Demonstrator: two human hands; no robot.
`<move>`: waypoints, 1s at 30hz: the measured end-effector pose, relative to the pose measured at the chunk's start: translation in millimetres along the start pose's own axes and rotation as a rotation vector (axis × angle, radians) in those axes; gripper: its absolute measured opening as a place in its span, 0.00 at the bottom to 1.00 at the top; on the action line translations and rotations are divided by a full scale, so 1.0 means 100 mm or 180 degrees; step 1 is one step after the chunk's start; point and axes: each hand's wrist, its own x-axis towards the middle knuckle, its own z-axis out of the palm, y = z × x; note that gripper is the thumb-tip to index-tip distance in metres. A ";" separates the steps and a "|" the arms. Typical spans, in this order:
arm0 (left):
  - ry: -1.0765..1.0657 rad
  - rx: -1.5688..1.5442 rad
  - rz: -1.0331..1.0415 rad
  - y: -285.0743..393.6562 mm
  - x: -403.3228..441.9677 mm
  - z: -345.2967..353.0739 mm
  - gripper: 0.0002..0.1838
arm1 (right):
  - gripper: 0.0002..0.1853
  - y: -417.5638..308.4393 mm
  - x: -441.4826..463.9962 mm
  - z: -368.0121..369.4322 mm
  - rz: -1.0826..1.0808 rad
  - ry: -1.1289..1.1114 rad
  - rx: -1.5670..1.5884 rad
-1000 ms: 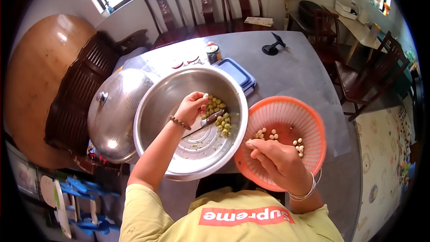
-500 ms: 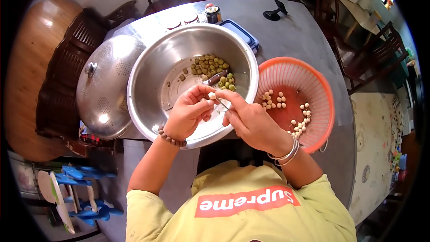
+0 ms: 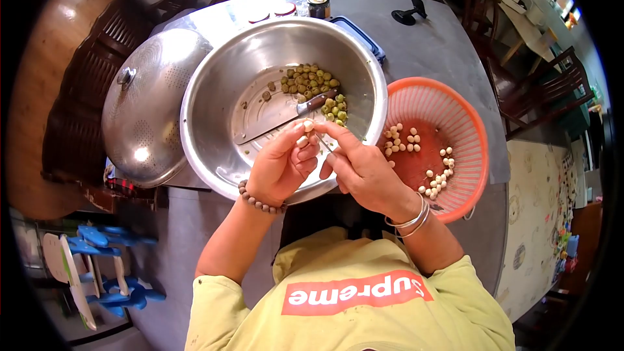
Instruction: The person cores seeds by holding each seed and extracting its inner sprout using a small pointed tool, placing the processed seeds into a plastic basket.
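Note:
My left hand (image 3: 283, 161) pinches a small pale seed (image 3: 308, 126) over the near rim of the large steel basin (image 3: 214, 78). My right hand (image 3: 367, 172) meets it from the right, closed on a thin metal tool (image 3: 323, 142) whose tip is by the seed. Inside the basin lie green-brown pods (image 3: 309, 81) and a knife (image 3: 279, 123) with a dark handle. To the right, the orange basket (image 3: 480, 149) holds many peeled pale seeds (image 3: 437, 185).
A domed steel lid (image 3: 153, 104) lies left of the basin. Behind the basin are a dark jar (image 3: 319, 6), a blue container (image 3: 359, 36) and a black stand (image 3: 409, 12). Wooden chairs (image 3: 546, 91) stand around the table.
My right hand has moved from over the orange basket to my left hand. My left hand has come nearer to me from above the pods. The view has tilted downward.

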 end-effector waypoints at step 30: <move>0.0056 -0.0192 -0.0150 -0.08 -0.01 -0.17 0.13 | 0.14 0.09 0.07 0.03 0.0205 0.0000 -0.0013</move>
